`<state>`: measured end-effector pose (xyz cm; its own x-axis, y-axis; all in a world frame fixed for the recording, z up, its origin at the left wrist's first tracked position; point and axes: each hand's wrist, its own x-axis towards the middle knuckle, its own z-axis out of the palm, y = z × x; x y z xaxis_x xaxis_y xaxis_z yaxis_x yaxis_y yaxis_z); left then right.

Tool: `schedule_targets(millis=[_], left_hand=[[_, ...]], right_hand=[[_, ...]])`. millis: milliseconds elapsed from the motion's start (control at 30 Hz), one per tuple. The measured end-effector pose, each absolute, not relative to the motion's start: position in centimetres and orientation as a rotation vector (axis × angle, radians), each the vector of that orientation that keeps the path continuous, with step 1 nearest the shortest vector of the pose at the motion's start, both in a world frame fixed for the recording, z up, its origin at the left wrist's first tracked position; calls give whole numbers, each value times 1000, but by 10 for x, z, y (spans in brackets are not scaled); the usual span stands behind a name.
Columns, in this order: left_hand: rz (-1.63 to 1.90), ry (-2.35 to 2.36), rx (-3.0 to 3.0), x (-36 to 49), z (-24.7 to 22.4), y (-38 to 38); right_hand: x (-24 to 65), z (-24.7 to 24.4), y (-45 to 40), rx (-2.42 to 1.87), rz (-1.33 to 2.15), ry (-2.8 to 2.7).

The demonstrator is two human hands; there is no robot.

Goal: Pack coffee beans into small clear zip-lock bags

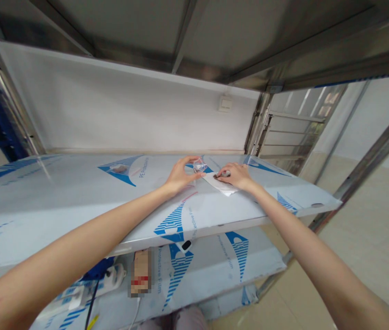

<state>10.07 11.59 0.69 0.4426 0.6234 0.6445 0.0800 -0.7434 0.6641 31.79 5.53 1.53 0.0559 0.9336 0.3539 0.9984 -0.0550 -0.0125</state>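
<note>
On the film-covered shelf point(118, 201), my left hand point(179, 175) has its thumb and fingers curved around a small clear plastic bag point(199, 166) with a thin red line at its edge. My right hand point(236, 174) is just to the right, fingertips pinched on a small dark brown clump point(219, 176) over a folded white paper point(227, 188). What exactly the clump is cannot be made out. The paper lies flat, partly beneath my right hand. A small brownish lump point(120, 169) rests further left on the film.
The metal underside of an upper shelf point(139, 27) hangs overhead, with steel posts point(259, 121) at the sides. On the lower shelf point(211, 270) are a blurred-out phone-like object point(141, 272) with a cable, a small white device point(185, 246) and a white power strip point(112, 279).
</note>
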Motion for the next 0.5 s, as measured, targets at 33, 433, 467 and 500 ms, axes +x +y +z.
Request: schedule_targets(millis=[33, 433, 467, 500], left_hand=[[1285, 584, 2140, 101, 7, 116], [1295, 594, 2119, 101, 8, 117], [1303, 602, 2119, 101, 8, 119], [1312, 609, 2117, 100, 7, 120]], right_hand=[[318, 14, 57, -2083, -362, -1987], [307, 18, 62, -1959, -271, -1982], [305, 21, 62, -1874, -190, -1928], [304, 25, 63, -1766, -102, -1866]])
